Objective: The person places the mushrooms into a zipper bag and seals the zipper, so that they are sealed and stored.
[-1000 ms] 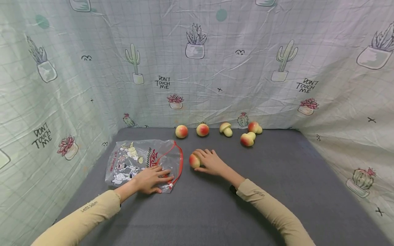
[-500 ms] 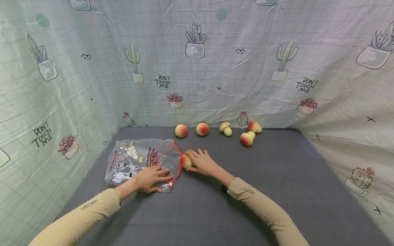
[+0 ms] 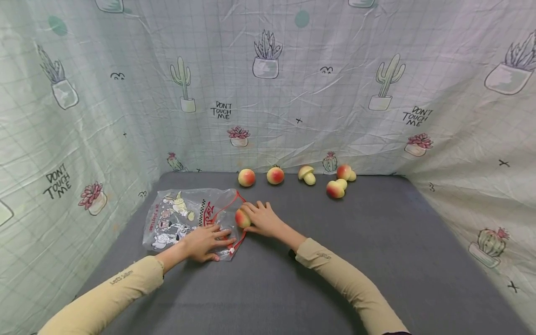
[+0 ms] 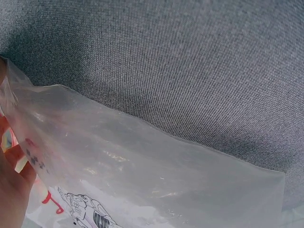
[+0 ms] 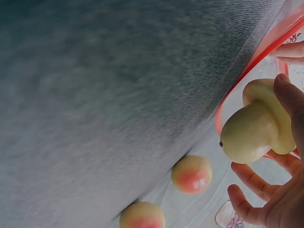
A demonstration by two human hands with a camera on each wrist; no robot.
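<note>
My right hand (image 3: 264,222) grips a red-and-yellow toy mushroom (image 3: 242,218) at the mouth of a clear plastic drawstring bag (image 3: 173,202). In the right wrist view the mushroom (image 5: 249,135) shows its pale stem, with the thumb on one side and fingers on the other. The bag lies flat, printed with cartoon figures and edged in red at its mouth. On its near part by the mouth rests my left hand (image 3: 203,244), fingers spread. The left wrist view shows the bag's clear film (image 4: 142,161) beside part of that hand (image 4: 12,194).
Along the back of the grey table (image 3: 293,288) lie several more toy mushrooms, among them a red-capped one (image 3: 246,177), a yellow one (image 3: 307,175) and a pair at the right (image 3: 336,189). A cactus-print curtain (image 3: 268,102) encloses the back and sides.
My right hand has moved left with the mushroom, from beside the bag to over its red-edged mouth. The left hand stays in place on the bag.
</note>
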